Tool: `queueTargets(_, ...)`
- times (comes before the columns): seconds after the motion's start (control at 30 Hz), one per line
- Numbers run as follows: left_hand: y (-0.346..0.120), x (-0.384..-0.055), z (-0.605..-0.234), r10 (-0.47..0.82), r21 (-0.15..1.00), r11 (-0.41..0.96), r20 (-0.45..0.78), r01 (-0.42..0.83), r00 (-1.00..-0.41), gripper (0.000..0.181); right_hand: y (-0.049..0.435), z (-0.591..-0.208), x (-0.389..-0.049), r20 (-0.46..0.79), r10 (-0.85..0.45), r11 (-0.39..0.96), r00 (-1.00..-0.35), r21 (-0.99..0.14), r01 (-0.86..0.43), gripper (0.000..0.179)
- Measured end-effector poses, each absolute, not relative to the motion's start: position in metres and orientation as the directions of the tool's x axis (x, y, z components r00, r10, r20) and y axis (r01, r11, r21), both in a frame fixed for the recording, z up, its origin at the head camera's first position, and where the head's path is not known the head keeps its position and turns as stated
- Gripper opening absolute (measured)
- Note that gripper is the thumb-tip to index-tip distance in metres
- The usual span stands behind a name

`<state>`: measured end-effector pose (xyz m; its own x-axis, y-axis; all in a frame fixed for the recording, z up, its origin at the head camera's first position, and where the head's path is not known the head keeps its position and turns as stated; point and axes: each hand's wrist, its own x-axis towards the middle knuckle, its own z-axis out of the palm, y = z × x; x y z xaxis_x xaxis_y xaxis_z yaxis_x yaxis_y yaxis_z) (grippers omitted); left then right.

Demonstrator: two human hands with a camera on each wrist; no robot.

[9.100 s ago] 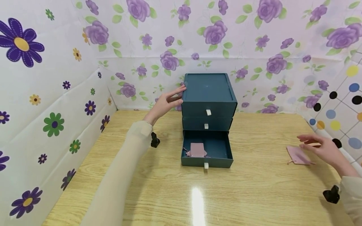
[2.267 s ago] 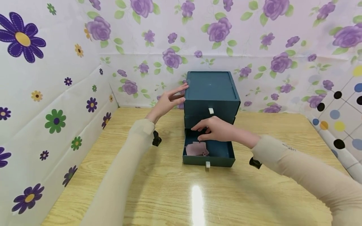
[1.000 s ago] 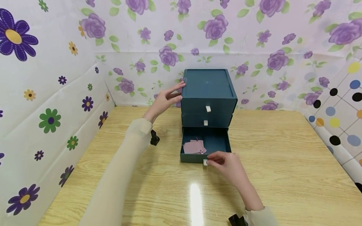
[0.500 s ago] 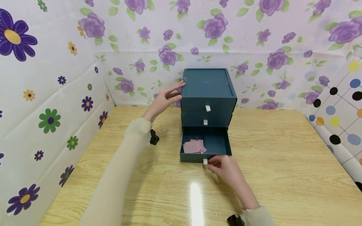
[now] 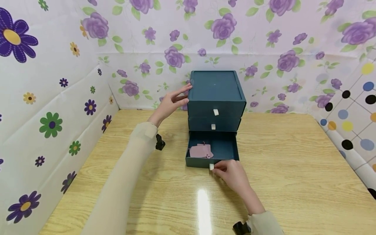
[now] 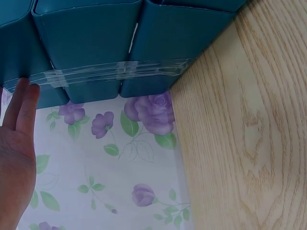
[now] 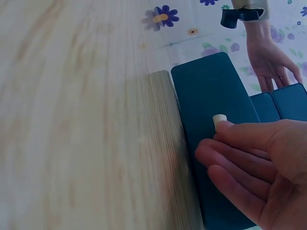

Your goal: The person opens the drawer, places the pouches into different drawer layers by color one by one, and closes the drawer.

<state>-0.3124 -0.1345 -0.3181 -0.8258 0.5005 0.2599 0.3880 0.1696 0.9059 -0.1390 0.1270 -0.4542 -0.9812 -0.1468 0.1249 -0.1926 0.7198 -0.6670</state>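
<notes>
A dark blue drawer unit (image 5: 215,85) stands on the table against the back cloth. Its bottom drawer (image 5: 197,162) is pulled out, and flat pink drawstring pouches (image 5: 200,151) lie overlapping in the left part of it. With fingertips and thumb my right hand (image 5: 233,173) pinches the white knob (image 5: 211,166) on that drawer's front; in the right wrist view the knob (image 7: 219,120) shows at the fingertips. My left hand (image 5: 168,105) rests extended fingers on the unit's upper left side. The left wrist view shows these fingers (image 6: 28,103) straight, touching near clear tape.
Two closed drawers with white knobs (image 5: 215,112) sit above the open one. Printed flower cloth (image 5: 141,36) rises behind and at the left, dotted cloth (image 5: 352,120) at the right. The wooden table (image 5: 293,176) extends around the unit.
A pink pouch from the table's right side now lies in the drawer. My right hand went from there into the drawer, then down to the knob. The left hand stayed in place.
</notes>
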Motion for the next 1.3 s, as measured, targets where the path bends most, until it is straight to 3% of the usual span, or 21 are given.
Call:
queueTargets(0.53, -0.134, -0.313, -0.32, 0.504, 0.906, 0.144, 0.278, 0.397, -0.818, 0.056, 0.13, -0.452, -0.153, 0.231, -0.075, 0.734, -0.97, -0.646, -0.21, 0.004)
queueTargets(1.3, -0.135, -0.312, -0.321, 0.514, 0.908, 0.131, 0.282, 0.399, -0.81, 0.058, 0.133, -0.456, -0.187, 0.183, -0.099, 0.721, -0.978, -0.664, -0.197, 0.004)
